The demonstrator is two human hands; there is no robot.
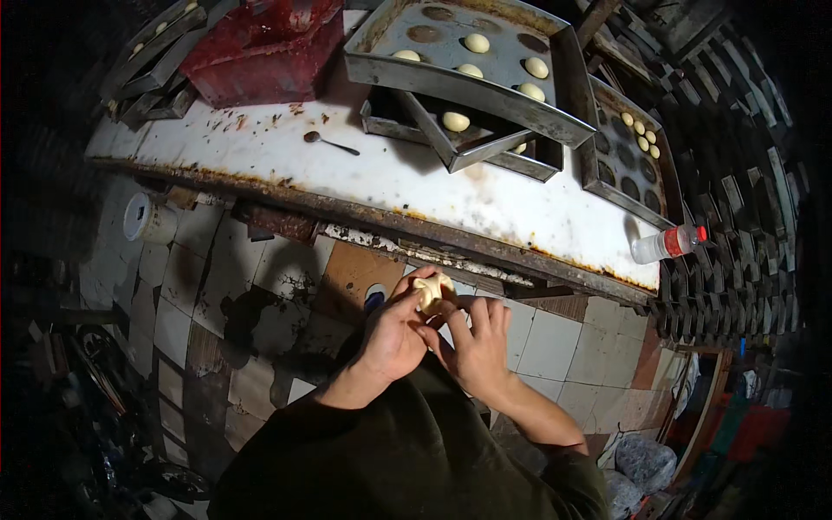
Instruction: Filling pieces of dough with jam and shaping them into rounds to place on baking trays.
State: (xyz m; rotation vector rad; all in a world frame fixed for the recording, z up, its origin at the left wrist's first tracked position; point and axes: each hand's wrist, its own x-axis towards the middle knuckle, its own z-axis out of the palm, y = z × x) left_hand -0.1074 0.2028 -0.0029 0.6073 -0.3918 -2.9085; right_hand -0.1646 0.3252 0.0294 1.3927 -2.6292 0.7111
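A pale, soft piece of dough [429,288] is between my two hands, in front of the counter's near edge. My left hand [392,336] cups it from the left, fingers curled around it. From the right, my right hand [482,348] pinches the dough's edge with thumb and bent fingers. A dark reddish patch shows inside the folded dough; how far the dough is closed I cannot tell. On the counter, smooth round dough balls [476,43] sit spaced out in a metal tray [468,80]. A spoon [331,143] with brown residue lies nearer me.
The white counter [260,156] has a rusty edge and scattered brown crumbs. A red tub [260,65] stands on its left. Another tray [620,195] and a red-capped bottle [666,244] are on the right. A white bucket [149,218] is on the tiled floor; stacked metal trays line the right.
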